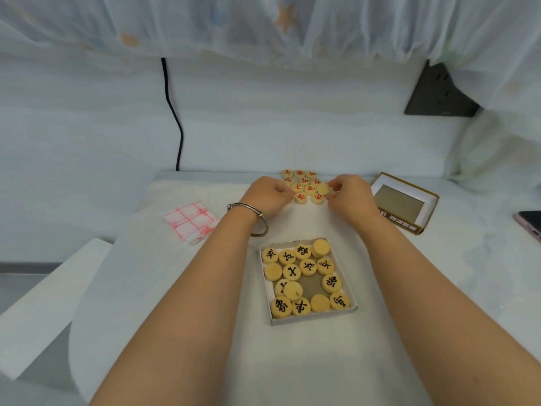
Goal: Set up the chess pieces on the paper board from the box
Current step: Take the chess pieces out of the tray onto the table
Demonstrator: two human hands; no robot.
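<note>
A shallow white box tray (352, 300) in front of me holds several round wooden chess pieces with black characters (292, 271). Farther away lies a cluster of red-character pieces (304, 181) on the white surface. My left hand (268, 197) rests at the cluster's left edge with fingers curled; whether it holds a piece is hidden. My right hand (347, 197) pinches a blank-faced piece (323, 189) at the cluster's right edge. The folded paper board (190, 221), white with red grid lines, lies to the left.
The brown box lid (405, 205) sits open side up at the right. A phone (530, 221) lies at the far right edge. A black cable (174, 112) hangs down the back wall. A bracelet (259, 218) circles my left wrist.
</note>
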